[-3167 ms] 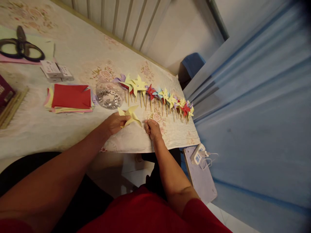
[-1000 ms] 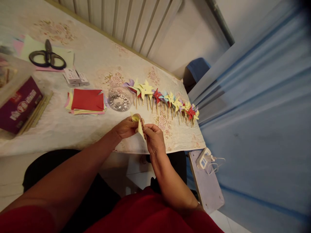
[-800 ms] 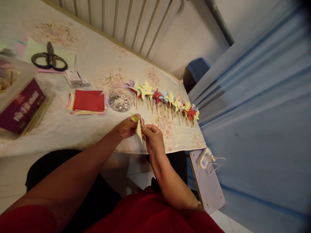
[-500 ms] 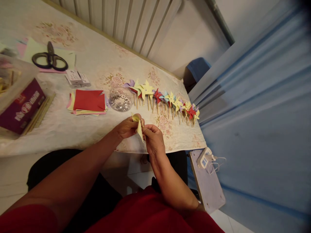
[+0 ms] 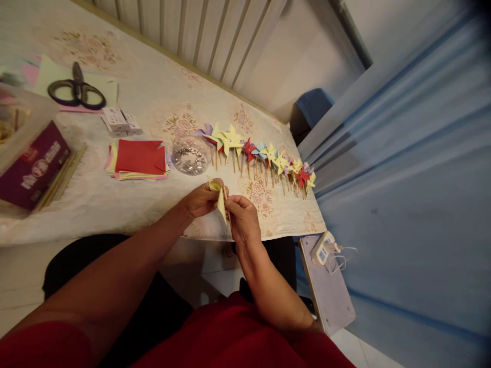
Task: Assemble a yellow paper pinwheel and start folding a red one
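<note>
Near the table's front edge, my left hand [image 5: 203, 198] is closed on a folded yellow paper pinwheel [image 5: 221, 204]. Right beside it, my right hand [image 5: 242, 217] pinches a thin wooden stick [image 5: 225, 193] that lies against the paper. The point where paper and stick meet is partly hidden by my fingers. Just beyond my hands stands a round clear dish of small metal pins [image 5: 191, 157]. To its left lies a stack of cut paper sheets [image 5: 140, 157] with a red one on top.
A row of finished pinwheels [image 5: 268, 154] runs along the right of the table [image 5: 149, 204]. At left are black scissors [image 5: 77, 92] on paper, small white boxes [image 5: 116, 120], a plastic tub [image 5: 36, 168] and loose sticks [image 5: 63, 179]. A power strip [image 5: 324, 249] rests on a stool [image 5: 333, 296].
Both hands keep nearly the same place and hold. The view has shifted very slightly.
</note>
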The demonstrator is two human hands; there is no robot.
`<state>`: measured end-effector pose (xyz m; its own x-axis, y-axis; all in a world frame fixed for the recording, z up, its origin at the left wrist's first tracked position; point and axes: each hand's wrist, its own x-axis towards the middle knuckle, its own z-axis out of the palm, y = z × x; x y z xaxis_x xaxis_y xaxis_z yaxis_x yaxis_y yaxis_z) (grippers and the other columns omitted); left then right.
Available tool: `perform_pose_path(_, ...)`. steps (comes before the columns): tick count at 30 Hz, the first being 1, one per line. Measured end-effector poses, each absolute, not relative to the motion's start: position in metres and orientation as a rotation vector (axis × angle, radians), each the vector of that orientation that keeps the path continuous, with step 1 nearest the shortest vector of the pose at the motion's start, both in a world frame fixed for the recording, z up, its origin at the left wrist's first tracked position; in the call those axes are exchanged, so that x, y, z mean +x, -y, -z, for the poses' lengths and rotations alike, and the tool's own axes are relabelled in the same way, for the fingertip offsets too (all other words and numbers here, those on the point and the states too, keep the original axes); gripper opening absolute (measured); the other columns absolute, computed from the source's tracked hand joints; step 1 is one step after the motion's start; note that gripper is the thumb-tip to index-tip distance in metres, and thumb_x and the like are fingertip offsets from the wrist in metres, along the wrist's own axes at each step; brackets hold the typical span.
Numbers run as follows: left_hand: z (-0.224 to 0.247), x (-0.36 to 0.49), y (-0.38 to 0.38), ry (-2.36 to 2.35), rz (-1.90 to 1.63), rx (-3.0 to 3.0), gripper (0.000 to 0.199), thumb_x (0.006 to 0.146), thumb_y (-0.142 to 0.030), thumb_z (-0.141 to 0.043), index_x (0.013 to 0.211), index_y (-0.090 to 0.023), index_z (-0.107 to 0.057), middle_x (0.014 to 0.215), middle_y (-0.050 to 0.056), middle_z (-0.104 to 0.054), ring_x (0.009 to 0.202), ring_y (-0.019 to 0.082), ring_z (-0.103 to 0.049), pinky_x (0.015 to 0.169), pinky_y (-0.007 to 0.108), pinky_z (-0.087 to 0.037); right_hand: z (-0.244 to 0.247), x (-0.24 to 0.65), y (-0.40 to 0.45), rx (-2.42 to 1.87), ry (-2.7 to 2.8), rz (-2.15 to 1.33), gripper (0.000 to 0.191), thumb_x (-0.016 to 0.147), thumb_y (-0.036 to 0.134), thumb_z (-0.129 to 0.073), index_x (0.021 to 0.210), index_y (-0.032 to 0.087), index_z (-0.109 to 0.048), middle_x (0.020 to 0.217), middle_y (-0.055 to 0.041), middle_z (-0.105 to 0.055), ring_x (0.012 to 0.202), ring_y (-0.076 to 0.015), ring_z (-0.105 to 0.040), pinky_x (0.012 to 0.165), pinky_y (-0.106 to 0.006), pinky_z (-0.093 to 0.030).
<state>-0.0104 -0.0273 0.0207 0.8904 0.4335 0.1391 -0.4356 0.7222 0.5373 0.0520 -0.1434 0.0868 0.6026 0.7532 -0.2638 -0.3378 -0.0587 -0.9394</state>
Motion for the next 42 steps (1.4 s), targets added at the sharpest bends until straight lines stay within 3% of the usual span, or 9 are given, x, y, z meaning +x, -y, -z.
perform_pose_path(26, -0.024, -0.011, 0.029, -0.056, -0.499, 0.591, 0.040, 0.053, -0.024, -0.096, 0.068, -0.015, -0.060, 0.066, -0.002, -0.063, 0.053, 0.008, -0.057, 0.051, 0.019, -0.046, -0.083, 0.051, 0.139, -1.393, 0.425, -0.806, 0.020, 0.056, 0.031, -0.076, 0.064, 0.021, -0.061, 0.048, 0.0085, -0.051, 0.046, -0.0083, -0.042, 0.049, -0.022, -0.029)
perform_pose_path(42, -0.022, -0.008, 0.027, -0.112, -0.515, 0.661, 0.038, 0.056, -0.026, -0.095, 0.073, -0.014, -0.063, 0.066, -0.001, -0.063, 0.056, 0.007, -0.056, 0.054, 0.017, -0.046, -0.071, 0.057, 0.138, -1.479, 0.444, -0.780, 0.020, 0.058, 0.035, -0.074, 0.065, 0.022, -0.060, 0.049, 0.0080, -0.049, 0.048, -0.0093, -0.040, 0.049, -0.024, -0.028)
